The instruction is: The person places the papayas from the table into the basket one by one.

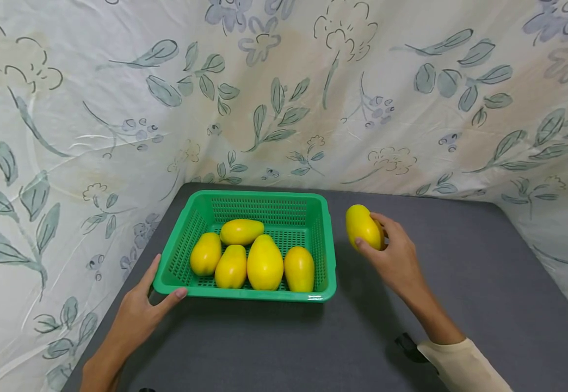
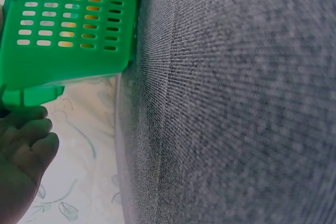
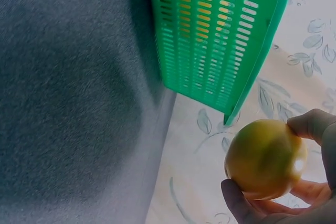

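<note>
A green plastic basket [image 1: 320,296] stands on the grey table with several yellow mangoes [image 1: 265,262] inside. At the basket's front left corner, my left hand [image 1: 139,316] holds the rim, thumb on the front edge and fingers along the left side. The left wrist view shows curled fingers [image 2: 39,145] beside the rim. My right hand [image 1: 397,256] grips another yellow mango [image 1: 362,226] above the table, just right of the basket. Thumb and fingers sit around this mango [image 3: 265,158] in the right wrist view, apart from the basket wall [image 3: 210,40].
The grey cloth-covered table [image 1: 460,261] extends to the right and in front of the basket. A floral-patterned curtain [image 1: 284,109] hangs behind the table and along its left side. A dark band [image 1: 410,348] sits near the right sleeve cuff.
</note>
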`<state>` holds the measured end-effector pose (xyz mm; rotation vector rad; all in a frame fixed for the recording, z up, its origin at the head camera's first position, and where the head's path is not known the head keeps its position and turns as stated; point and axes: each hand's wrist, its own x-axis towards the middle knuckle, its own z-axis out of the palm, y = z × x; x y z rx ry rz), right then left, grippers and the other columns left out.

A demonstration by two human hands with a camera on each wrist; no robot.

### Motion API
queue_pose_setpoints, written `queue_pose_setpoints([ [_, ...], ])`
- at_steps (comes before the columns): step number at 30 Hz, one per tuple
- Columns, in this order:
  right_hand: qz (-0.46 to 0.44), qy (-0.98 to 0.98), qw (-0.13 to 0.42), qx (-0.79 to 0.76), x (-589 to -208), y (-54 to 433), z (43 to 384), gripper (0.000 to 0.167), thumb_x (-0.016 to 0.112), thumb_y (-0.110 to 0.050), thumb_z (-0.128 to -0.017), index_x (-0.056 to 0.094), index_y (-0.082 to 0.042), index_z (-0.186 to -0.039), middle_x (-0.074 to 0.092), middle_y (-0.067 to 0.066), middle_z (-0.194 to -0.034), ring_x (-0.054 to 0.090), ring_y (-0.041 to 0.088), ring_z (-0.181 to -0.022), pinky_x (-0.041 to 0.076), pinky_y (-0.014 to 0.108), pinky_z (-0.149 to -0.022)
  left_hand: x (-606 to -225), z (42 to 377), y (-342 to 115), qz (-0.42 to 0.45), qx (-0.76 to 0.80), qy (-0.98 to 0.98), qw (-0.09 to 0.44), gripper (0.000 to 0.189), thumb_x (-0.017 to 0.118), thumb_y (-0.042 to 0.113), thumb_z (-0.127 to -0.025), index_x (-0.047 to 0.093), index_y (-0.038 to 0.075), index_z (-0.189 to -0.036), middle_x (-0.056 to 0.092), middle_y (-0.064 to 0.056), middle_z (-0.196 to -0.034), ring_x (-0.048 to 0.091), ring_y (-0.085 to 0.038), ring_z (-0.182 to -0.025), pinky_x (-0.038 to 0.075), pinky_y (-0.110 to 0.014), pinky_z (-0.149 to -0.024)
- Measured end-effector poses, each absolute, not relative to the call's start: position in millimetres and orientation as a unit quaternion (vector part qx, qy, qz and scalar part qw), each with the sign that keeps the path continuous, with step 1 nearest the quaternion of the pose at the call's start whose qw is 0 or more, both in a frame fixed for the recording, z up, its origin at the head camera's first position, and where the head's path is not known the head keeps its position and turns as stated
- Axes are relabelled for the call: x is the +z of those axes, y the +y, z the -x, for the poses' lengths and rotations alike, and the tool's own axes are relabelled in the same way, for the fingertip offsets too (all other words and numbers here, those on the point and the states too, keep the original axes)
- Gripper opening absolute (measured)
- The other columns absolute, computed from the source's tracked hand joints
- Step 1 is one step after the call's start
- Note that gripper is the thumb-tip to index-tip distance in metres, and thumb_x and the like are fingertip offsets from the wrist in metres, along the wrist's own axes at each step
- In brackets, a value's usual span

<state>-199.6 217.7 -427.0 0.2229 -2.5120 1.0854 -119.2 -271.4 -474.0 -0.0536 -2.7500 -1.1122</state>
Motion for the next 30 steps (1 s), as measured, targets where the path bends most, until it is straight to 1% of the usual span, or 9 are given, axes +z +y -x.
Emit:
queue_pose_setpoints([
  [8, -0.089, -0.895, 0.189, 0.394, -423.1, 205.4, 197.9, 0.066, 0.075, -0.029, -0.1, 0.05, -0.003, -0.155, 0.056, 0.022, -0.141, 0.058, 0.036, -0.116, 0.058, 0.049, -0.087, -474.5, 118.9, -272.3, 0.016, -0.37, -0.925, 0.086, 0.103, 0.076, 0.042, -0.1, 0.009, 0.016, -0.173, 0.035, -0.033, -0.165, 0.042, -0.056, -0.145, 0.04, -0.074, -0.105],
  [16, -0.096, -0.89, 0.182, 0.408, -416.8, 191.0, 196.2, 0.067, 0.075, -0.031, -0.1, 0.049, -0.004, -0.155, 0.054, 0.023, -0.144, 0.058, 0.036, -0.117, 0.058, 0.052, -0.091, -476.4, 120.6, -272.7, 0.008, -0.362, -0.929, 0.083, 0.104, 0.076, 0.044, -0.098, 0.009, 0.014, -0.173, 0.034, -0.031, -0.166, 0.042, -0.055, -0.145, 0.041, -0.073, -0.106],
  [21, -0.1, -0.886, 0.178, 0.416, -414.7, 184.4, 197.4, 0.067, 0.075, -0.031, -0.1, 0.049, -0.004, -0.155, 0.054, 0.021, -0.144, 0.058, 0.036, -0.118, 0.058, 0.053, -0.092, -476.7, 121.1, -272.9, 0.011, -0.362, -0.928, 0.085, 0.104, 0.077, 0.044, -0.098, 0.01, 0.014, -0.172, 0.033, -0.031, -0.167, 0.042, -0.055, -0.145, 0.04, -0.073, -0.106],
  [30, -0.114, -0.881, 0.168, 0.427, -411.3, 172.5, 195.9, 0.065, 0.073, -0.035, -0.101, 0.05, -0.007, -0.155, 0.056, 0.018, -0.141, 0.059, 0.033, -0.117, 0.057, 0.05, -0.092, -476.7, 120.6, -274.1, 0.019, -0.369, -0.925, 0.087, 0.103, 0.077, 0.041, -0.099, 0.01, 0.014, -0.173, 0.033, -0.03, -0.167, 0.041, -0.055, -0.146, 0.041, -0.072, -0.106],
])
